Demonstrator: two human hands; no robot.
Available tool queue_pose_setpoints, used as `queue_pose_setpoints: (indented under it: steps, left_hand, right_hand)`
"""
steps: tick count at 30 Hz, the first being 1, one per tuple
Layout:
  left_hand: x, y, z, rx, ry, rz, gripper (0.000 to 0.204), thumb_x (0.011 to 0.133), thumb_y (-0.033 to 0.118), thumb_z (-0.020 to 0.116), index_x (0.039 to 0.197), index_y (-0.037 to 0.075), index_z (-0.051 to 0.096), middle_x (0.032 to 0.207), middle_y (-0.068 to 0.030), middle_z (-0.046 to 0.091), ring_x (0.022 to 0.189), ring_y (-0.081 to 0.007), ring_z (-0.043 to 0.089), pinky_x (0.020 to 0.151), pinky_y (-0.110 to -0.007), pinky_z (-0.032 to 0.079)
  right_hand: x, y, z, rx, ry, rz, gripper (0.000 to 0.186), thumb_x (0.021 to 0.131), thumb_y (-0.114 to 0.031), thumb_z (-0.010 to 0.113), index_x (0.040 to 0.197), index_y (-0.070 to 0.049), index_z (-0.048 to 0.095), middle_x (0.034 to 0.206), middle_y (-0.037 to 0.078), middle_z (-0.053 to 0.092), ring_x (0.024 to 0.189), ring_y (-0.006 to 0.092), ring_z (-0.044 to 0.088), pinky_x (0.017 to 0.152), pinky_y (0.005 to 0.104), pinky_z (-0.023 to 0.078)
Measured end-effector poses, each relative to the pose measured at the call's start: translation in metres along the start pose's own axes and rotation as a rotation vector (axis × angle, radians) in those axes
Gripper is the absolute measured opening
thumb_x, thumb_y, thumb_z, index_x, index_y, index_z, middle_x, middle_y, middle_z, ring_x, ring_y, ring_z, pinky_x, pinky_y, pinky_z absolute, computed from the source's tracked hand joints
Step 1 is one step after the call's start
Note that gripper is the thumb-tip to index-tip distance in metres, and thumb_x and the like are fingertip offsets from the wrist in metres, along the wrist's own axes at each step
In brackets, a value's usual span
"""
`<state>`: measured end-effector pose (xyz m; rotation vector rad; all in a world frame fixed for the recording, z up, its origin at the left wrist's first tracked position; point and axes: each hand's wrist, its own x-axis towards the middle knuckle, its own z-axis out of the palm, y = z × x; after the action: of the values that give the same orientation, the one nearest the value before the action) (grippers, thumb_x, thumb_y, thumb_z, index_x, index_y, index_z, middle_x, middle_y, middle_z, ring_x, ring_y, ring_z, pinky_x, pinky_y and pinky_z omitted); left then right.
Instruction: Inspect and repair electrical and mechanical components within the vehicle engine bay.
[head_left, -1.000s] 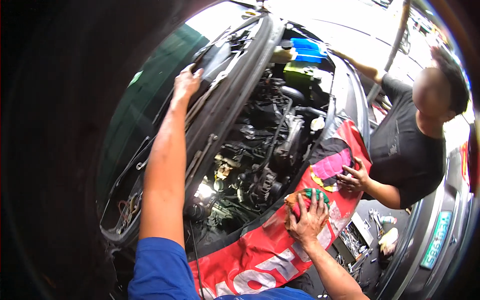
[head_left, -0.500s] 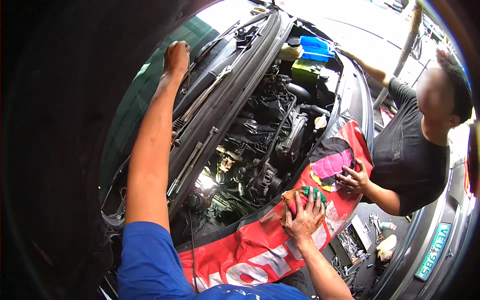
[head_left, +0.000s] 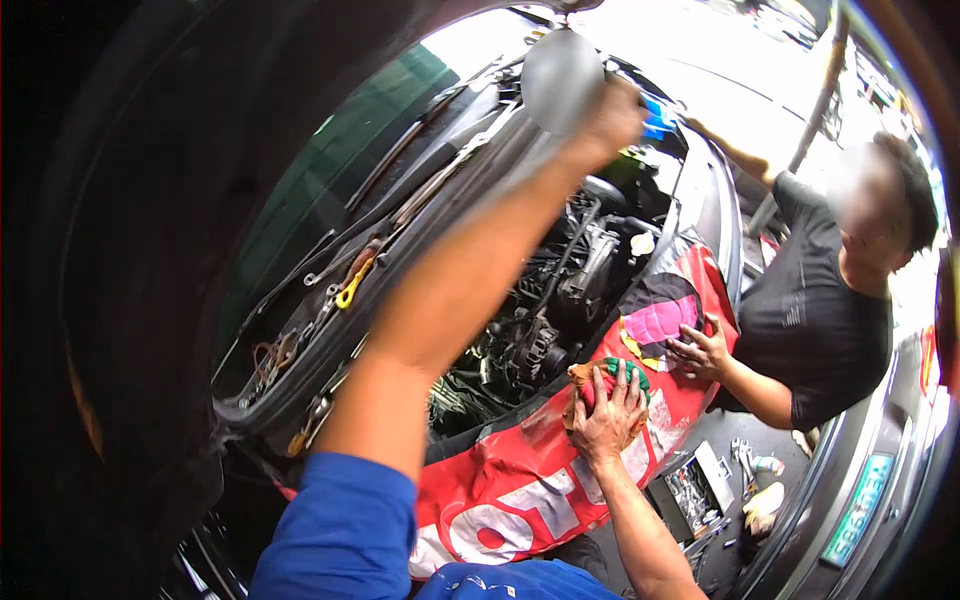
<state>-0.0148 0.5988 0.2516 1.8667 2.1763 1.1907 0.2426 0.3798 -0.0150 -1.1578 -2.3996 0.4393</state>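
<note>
Bunched brown, red and green cloth (head_left: 580, 378) lies on the red cover (head_left: 490, 490), at its inner edge beside the engine (head_left: 540, 345). Our right hand (head_left: 608, 418) rests over it, fingers spread and nearly straight, pressing rather than clenching. Our left hand (head_left: 618, 112) is blurred and partly masked, up near the blue container (head_left: 660, 118); we cannot tell how far it opens or whether it holds anything. We judge the step a braced reach; the next move seems to call for steady support and arm clearance. Outward: a co-worker's hand (head_left: 705, 350) on the cover's right end, a yellow tool (head_left: 347, 296) below the windscreen (head_left: 335, 165), a toolbox (head_left: 714, 472) on the floor (head_left: 720, 432).
</note>
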Motion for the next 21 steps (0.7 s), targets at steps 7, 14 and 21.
queue_pose_setpoints:
  steps: [7, 14, 21]
  left_hand:
    - [-0.007, 0.045, 0.113, -0.117, -0.015, -0.144, 0.022, 0.069, 0.025, 0.079, 0.078, 0.005, 0.074, 0.084, -0.0164, 0.071, 0.083, -0.0275, 0.071, 0.078, -0.036, 0.055]
    - [-0.028, 0.076, 0.134, -0.567, 0.006, -0.43, 0.016, 0.068, 0.01, 0.075, 0.084, 0.007, 0.074, 0.088, -0.0164, 0.072, 0.087, -0.025, 0.071, 0.081, -0.032, 0.055]
    - [-0.081, 0.078, 0.152, -0.873, 0.098, -0.364, 0.019, 0.075, 0.0, 0.063, 0.091, 0.001, 0.074, 0.087, -0.0133, 0.073, 0.079, -0.0173, 0.07, 0.076, -0.028, 0.055]
  right_hand:
    - [-0.004, -0.006, 0.004, -0.066, 0.014, -0.028, 0.057, 0.078, -0.036, 0.066, 0.131, -0.018, 0.057, 0.149, 0.016, 0.035, 0.14, 0.0367, 0.025, 0.11, 0.0537, 0.02]
    - [-0.01, 0.0, 0.011, -0.079, 0.007, -0.018, 0.057, 0.083, -0.047, 0.057, 0.13, -0.015, 0.058, 0.146, 0.017, 0.039, 0.139, 0.0367, 0.026, 0.109, 0.0539, 0.02]
    - [-0.012, 0.012, 0.015, -0.074, -0.058, -0.057, 0.068, 0.075, -0.052, 0.061, 0.13, -0.012, 0.057, 0.142, 0.019, 0.043, 0.137, 0.0402, 0.025, 0.107, 0.0519, 0.02]
